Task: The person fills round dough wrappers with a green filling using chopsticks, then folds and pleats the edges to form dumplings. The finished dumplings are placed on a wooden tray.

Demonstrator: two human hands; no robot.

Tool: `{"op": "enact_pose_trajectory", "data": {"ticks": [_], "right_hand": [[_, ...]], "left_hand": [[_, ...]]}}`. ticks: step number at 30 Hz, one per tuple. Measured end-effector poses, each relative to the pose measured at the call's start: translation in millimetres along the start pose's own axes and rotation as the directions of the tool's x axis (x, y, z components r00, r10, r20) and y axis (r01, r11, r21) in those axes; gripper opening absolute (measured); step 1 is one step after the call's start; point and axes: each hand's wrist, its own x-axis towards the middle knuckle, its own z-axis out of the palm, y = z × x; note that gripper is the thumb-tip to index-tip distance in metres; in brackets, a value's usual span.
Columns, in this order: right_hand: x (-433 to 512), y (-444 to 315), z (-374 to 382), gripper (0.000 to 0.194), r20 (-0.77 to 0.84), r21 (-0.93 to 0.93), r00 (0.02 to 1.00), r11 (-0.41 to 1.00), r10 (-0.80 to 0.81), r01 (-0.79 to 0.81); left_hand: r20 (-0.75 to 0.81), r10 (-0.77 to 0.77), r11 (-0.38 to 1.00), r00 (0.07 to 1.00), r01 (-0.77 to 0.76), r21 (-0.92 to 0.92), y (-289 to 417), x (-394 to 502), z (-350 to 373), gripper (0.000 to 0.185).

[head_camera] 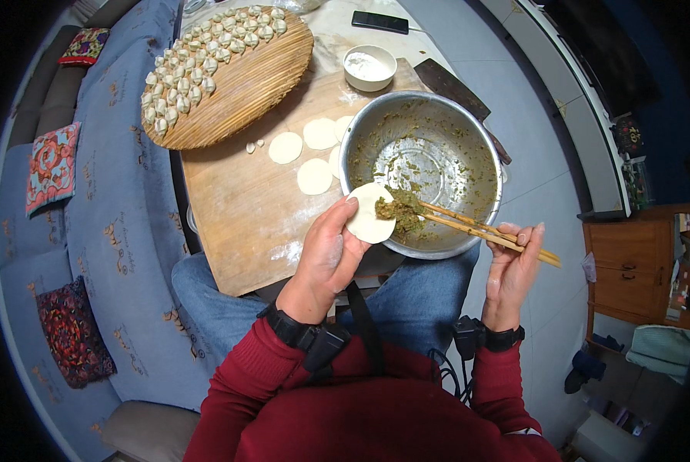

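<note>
My left hand holds a round dough wrapper at the near left rim of a metal bowl. With my right hand I grip a pair of wooden chopsticks. Their tips are in a clump of green-brown filling, part of which lies over the wrapper's right edge. More filling is smeared on the bowl's inner wall. Several flat wrappers lie on the wooden board left of the bowl, some partly hidden by it. Rows of folded dumplings cover the far left part of a woven tray.
A white bowl of flour stands behind the metal bowl, with a phone farther back. Small dough bits lie near the tray. A dark wooden piece extends past the board's right side. A blue-covered sofa is at left.
</note>
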Motion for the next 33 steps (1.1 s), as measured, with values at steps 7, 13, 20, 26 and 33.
{"op": "enact_pose_trajectory", "data": {"ticks": [7,13,20,26,33], "right_hand": [[-23,-16,10,0.041,0.182,-0.111,0.946,0.950,-0.269,0.292],[-51,-29,6,0.039,0.811,-0.174,0.419,0.516,-0.408,0.839],[-67,-34,19,0.031,0.995,0.038,-0.025,0.129,-0.100,0.991],[-63,-43,11,0.028,0.991,-0.057,0.091,0.293,-0.102,0.955],[-42,-43,-1,0.039,0.267,-0.037,0.941,0.973,-0.210,0.227]], "left_hand": [[-0.003,-0.037,0.998,0.999,0.037,-0.057,-8,-6,14,0.041],[0.057,-0.039,0.995,0.998,0.044,-0.094,-11,-10,17,0.041],[0.068,-0.089,0.976,0.994,0.100,-0.193,-12,-6,7,0.039],[-0.002,-0.073,0.984,0.997,0.071,-0.163,-8,-5,3,0.040],[0.053,-0.085,0.987,0.995,0.091,-0.135,5,-16,9,0.042]]}}
